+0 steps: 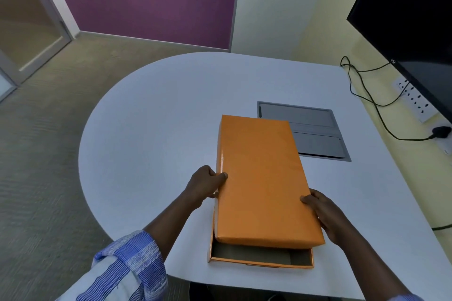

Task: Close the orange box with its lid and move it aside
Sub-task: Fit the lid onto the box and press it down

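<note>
An orange lid [263, 183] hangs over the orange box [261, 258], shifted toward the far side, so the box's grey inside shows at the near end. My left hand [206, 184] grips the lid's left long edge with the thumb on top. My right hand [322, 215] holds the lid's right long edge near its front corner. The box stands on the white table [159, 129] near the front edge. Most of the box is hidden under the lid.
A grey metal cable hatch [315, 134] is set into the table just behind the lid. A black screen [411, 19] hangs at the right, with a socket strip [415, 100] and black cables [367, 95] along the wall. Carpet lies to the left.
</note>
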A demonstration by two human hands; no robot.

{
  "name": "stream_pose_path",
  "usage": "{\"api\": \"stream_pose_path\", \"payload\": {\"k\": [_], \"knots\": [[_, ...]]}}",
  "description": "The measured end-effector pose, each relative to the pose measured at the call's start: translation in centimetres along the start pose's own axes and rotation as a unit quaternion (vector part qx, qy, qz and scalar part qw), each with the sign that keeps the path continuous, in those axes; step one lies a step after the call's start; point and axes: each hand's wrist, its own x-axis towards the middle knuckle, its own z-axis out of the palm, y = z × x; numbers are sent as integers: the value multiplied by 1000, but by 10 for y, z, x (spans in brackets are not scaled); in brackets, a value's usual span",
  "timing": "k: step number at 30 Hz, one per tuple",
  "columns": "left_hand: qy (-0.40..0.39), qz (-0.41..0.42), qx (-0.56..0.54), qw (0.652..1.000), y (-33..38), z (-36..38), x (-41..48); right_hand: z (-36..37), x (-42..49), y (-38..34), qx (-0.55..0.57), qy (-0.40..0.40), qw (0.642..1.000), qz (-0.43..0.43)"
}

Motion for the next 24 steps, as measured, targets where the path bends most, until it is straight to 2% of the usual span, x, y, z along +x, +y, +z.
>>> {"api": "stream_pose_path", "payload": {"k": [6,11,15,19,24], "knots": [[-47,5,-1,999,5,-9,1,-9,-1,5,113,-26,993,30],[-107,-13,57,993,6,-9,2,-11,-2,11,88,-51,994,37],[-127,-61,51,989,16,-11,6,-16,-1,10,57,-55,996,32],[-92,-73,52,992,24,-8,8,-17,-4,11,57,-64,995,42],[-24,-21,17,999,49,-7,31,-19,-5,11,67,-72,994,47]]}}
